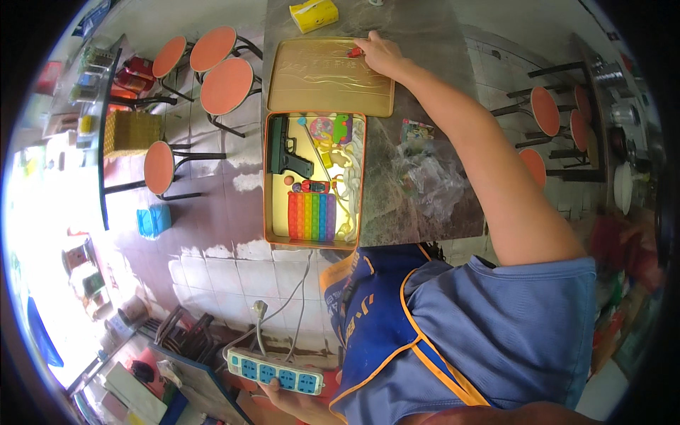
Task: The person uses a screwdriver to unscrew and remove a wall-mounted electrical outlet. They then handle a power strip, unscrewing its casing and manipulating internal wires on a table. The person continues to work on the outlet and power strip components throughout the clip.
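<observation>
Over the far right part of a gold embossed lid (304, 83), my right hand (381, 57) is closed on a small red object (355, 52) whose kind I cannot make out. My left hand (278, 394), low in the view, grips a white power strip (312, 383) with blue sockets. Grey cords and a plug (260, 309) show above the strip. Between the hands, an open shallow tin (266, 205) holds a black toy pistol (280, 145), a rainbow pop-it (312, 217), a red toy car (316, 186) and other small toys.
The tin and lid lie on a dark stone-patterned table (382, 219). Crumpled clear plastic bags (432, 177) lie right of the tin, and a yellow tissue pack (314, 15) lies at the far end. Orange round stools (227, 85) stand left, a blue bin (154, 221) on the tiled floor.
</observation>
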A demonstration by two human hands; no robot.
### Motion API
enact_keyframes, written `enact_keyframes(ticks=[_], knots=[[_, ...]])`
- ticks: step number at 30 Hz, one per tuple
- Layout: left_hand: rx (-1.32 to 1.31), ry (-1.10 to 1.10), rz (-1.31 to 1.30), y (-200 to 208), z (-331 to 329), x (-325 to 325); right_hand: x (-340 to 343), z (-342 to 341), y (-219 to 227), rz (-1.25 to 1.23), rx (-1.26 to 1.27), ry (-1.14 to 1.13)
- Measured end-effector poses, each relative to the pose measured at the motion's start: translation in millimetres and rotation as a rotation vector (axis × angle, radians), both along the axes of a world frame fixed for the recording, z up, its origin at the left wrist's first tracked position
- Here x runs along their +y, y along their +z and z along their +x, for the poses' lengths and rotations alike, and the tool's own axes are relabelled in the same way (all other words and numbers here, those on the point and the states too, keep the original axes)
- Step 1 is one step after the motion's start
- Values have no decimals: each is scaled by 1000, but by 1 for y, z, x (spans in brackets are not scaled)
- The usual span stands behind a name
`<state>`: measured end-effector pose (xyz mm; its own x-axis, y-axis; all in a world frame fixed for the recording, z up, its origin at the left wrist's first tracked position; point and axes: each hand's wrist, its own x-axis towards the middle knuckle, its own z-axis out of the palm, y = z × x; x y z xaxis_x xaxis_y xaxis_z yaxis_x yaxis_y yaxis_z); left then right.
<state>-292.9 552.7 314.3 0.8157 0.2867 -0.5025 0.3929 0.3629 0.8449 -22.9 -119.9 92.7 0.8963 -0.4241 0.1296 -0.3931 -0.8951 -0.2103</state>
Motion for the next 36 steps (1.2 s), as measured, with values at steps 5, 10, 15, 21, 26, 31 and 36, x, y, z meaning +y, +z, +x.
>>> enact_keyframes(ticks=[5,10,15,21,26,31,36], knots=[[70,19,12,-4,2,-30,-35,17,-12,-92,124,103],[126,-73,-38,0,20,-48,-74,2,0,-1,110,192],[61,-44,6,-10,30,-56,-51,-28,7,68,87,202],[12,-73,-24,-10,36,-45,-21,-23,-16,-2,92,240],[-69,-33,-128,3,45,-32,-21,-30,-5,439,-73,152],[-196,-11,-163,5,65,23,-22,-51,54,688,-250,38],[-334,6,-177,21,86,67,53,-38,143,954,-260,-5]])
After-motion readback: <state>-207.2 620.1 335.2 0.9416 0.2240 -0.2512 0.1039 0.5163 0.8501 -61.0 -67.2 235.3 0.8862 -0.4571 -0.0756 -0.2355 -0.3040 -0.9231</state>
